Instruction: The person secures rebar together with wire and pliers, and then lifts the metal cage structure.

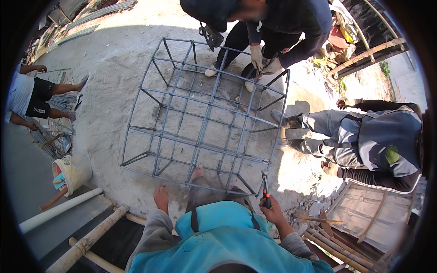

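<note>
In front of my legs stands a box-shaped rebar cage (200, 132), its bars crossing in a grid on the top and again lower down. My right hand (271, 209) grips pincers (266, 187) with red and black handles, their head raised beside the cage's near right corner. My left hand (160, 199) is short of the near left edge, apart from the bars. Its fingers look curled; anything inside them is too small to make out. Across the cage a person bends over, and their gloved hands (264, 63) work together at its far right corner.
Another person (364, 136) stands close on the right. At the left is a person in dark shorts (38, 98), near loose bars. A white bucket (77, 170) with tools, a white pipe (61, 210) and bamboo poles (86, 241) lie near left; more poles (339, 248) lie near right.
</note>
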`<move>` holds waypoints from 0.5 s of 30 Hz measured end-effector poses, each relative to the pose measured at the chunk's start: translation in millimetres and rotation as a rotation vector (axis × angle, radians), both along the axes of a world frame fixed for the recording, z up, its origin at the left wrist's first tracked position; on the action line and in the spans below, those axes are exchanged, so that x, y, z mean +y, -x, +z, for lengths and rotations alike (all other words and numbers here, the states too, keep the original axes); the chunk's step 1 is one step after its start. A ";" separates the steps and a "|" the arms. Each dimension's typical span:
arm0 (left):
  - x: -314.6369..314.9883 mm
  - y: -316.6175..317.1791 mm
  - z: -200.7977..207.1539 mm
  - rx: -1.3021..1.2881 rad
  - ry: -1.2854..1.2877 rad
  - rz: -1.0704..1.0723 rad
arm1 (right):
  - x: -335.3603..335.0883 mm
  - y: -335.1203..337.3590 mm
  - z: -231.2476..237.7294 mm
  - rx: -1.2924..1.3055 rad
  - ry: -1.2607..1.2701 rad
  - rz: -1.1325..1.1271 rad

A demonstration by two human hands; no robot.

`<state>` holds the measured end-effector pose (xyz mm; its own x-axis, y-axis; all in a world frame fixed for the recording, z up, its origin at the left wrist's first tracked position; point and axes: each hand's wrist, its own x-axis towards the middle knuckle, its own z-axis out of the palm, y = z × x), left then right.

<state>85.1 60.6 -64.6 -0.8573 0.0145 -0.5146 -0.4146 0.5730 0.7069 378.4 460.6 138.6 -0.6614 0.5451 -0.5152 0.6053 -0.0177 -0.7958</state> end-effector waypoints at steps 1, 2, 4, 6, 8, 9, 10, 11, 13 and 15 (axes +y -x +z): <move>-22.5 -13.1 10.7 -0.118 0.052 0.031 | 1.4 -7.7 -13.4 -0.036 -0.033 0.052; -35.2 -34.2 17.6 -0.138 0.090 0.033 | 5.7 -16.8 -23.7 -0.066 -0.072 0.101; -57.6 -59.3 37.3 -0.155 0.171 0.047 | 13.6 -24.8 -27.2 -0.048 -0.164 0.170; -31.0 -80.5 86.1 -0.127 0.117 0.119 | 15.9 -42.5 -26.5 0.003 -0.255 0.193; -10.1 -104.4 108.1 -0.063 0.046 0.147 | 23.7 -65.6 -42.8 -0.016 -0.299 0.225; -7.2 -115.2 106.5 -0.016 0.004 0.131 | 25.5 -79.6 -50.2 -0.031 -0.322 0.242; -1.8 -124.5 103.3 0.033 -0.041 0.115 | 27.3 -89.2 -51.2 -0.094 -0.287 0.222; 5.2 -134.3 101.5 0.044 -0.049 0.099 | 32.1 -103.2 -56.3 -0.146 -0.273 0.247; 20.0 -149.5 98.0 0.062 -0.067 0.053 | 46.8 -136.9 -76.9 -0.255 -0.245 0.286; 24.1 -169.0 94.6 0.090 -0.094 0.053 | 59.0 -160.8 -85.0 -0.374 -0.254 0.335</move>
<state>254.1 84.6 30.0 -0.9007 0.0126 -0.4344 -0.3753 0.4812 0.7922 539.2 519.6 53.6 -0.6173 0.4742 -0.6278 0.7866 0.3888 -0.4798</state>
